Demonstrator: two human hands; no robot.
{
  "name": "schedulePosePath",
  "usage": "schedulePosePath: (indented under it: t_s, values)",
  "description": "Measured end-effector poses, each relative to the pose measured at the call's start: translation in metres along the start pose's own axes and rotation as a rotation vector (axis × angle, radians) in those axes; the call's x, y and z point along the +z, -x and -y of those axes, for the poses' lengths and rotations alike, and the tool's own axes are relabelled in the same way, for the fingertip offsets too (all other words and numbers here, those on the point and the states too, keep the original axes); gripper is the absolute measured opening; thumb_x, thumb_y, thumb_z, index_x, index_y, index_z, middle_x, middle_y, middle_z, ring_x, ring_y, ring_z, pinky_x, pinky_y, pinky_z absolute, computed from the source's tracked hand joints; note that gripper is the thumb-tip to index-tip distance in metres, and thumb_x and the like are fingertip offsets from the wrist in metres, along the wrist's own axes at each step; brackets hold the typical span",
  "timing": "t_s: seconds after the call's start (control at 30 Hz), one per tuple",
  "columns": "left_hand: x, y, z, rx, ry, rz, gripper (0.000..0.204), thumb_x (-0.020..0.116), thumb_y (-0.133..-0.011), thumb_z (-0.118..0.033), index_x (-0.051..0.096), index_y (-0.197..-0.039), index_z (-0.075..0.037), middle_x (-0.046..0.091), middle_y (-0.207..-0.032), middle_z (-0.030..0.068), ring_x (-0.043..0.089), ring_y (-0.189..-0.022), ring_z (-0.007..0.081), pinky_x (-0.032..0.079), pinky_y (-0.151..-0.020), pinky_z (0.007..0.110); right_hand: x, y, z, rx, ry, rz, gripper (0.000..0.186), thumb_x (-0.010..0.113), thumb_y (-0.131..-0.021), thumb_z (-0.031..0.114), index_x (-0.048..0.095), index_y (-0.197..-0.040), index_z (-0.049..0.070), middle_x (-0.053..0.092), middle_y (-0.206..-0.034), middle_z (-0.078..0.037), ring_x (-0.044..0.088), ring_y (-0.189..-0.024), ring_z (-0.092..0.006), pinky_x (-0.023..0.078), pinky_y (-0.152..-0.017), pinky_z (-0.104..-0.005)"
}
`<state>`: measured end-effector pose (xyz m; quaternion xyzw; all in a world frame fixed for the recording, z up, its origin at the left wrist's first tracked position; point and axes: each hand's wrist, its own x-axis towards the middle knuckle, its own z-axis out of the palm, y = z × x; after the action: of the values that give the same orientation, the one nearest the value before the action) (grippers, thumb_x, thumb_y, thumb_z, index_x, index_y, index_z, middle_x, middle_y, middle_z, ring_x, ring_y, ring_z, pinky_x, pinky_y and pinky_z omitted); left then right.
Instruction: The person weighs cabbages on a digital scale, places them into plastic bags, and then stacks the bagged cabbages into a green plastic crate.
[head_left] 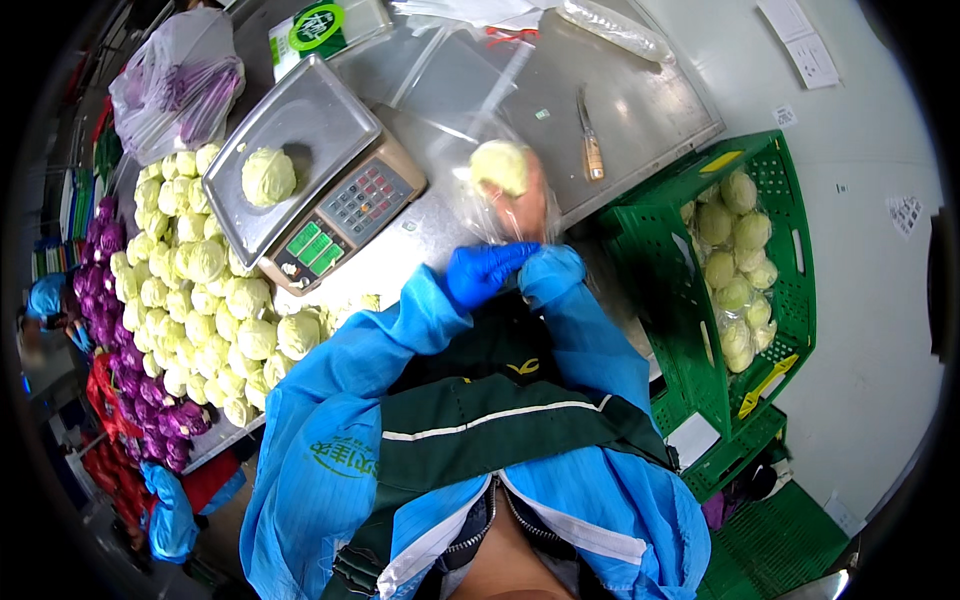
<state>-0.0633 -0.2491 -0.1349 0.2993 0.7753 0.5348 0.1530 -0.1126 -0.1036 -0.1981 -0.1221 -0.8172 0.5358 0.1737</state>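
Observation:
My right hand (532, 205) is bare and holds a small pale green cabbage (500, 165) inside a clear plastic bag (470, 130), just above the steel table. My left hand (485, 272) wears a blue glove and pinches the lower end of that bag, close to my right wrist. Another cabbage (268, 176) lies on the pan of an electronic scale (310, 120) to the left of my hands.
A big pile of pale cabbages (200, 290) covers the table's left side, with purple ones (110, 300) beyond. A knife (590, 140) lies on the steel table (650, 100). A green crate (770, 290) with bagged cabbages stands at the right. Another person in blue works at far left.

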Motion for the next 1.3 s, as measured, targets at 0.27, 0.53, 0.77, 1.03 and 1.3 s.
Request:
schedulePosePath:
  t_s: [0.27,0.53,0.77,1.03,1.3]
  values:
    - [-0.001,0.008,-0.013,-0.149,0.290,-0.195,0.027,0.057,-0.094,-0.013,0.064,-0.121,-0.010,0.071,-0.093,0.0122,0.068,-0.079,0.0156,0.053,-0.075,0.031,-0.037,0.004,-0.051,-0.097,0.171,0.088,0.059,0.059,-0.088,0.010,0.035,-0.140,-0.002,0.042,-0.139,-0.027,0.044,-0.127,-0.0379,0.039,-0.103,-0.0404]
    - [-0.014,0.021,0.003,-0.123,0.499,-0.420,0.025,0.058,-0.094,-0.021,0.067,-0.113,-0.008,0.071,-0.090,0.0124,0.067,-0.087,0.0168,0.053,-0.080,0.031,-0.086,0.016,0.176,0.364,-0.110,1.177,0.025,0.062,-0.089,0.007,0.061,-0.113,-0.001,0.069,-0.096,-0.011,0.066,-0.088,-0.0225,0.052,-0.072,-0.0306]
    - [0.011,0.039,0.062,-0.118,1.050,-0.340,0.029,0.054,-0.095,-0.028,0.063,-0.114,-0.008,0.066,-0.099,0.0131,0.065,-0.092,0.0207,0.053,-0.082,0.034,0.130,-0.021,0.245,-0.223,0.020,0.891,0.080,0.074,-0.080,0.037,0.034,-0.141,0.002,0.045,-0.131,-0.024,0.060,-0.103,-0.0303,0.050,-0.085,-0.0385]
    - [0.110,0.064,0.219,-0.216,1.901,-0.196,0.037,0.050,-0.096,-0.033,0.054,-0.123,-0.008,0.059,-0.111,0.0119,0.061,-0.097,0.0224,0.052,-0.084,0.036,0.230,-0.032,0.217,-0.191,0.164,0.871,0.079,0.079,-0.071,0.035,0.041,-0.136,0.007,0.051,-0.126,-0.018,0.053,-0.115,-0.0350,0.047,-0.091,-0.0447]
    - [0.010,0.042,0.090,-0.161,1.374,-0.202,0.037,0.057,-0.091,-0.015,0.054,-0.127,-0.004,0.062,-0.115,0.0102,0.060,-0.102,0.0190,0.049,-0.090,0.033,-0.029,0.052,0.127,0.856,-1.241,0.978,0.067,0.051,-0.079,0.000,0.032,-0.143,0.000,0.042,-0.143,-0.018,0.042,-0.132,-0.0290,0.032,-0.112,-0.0427]
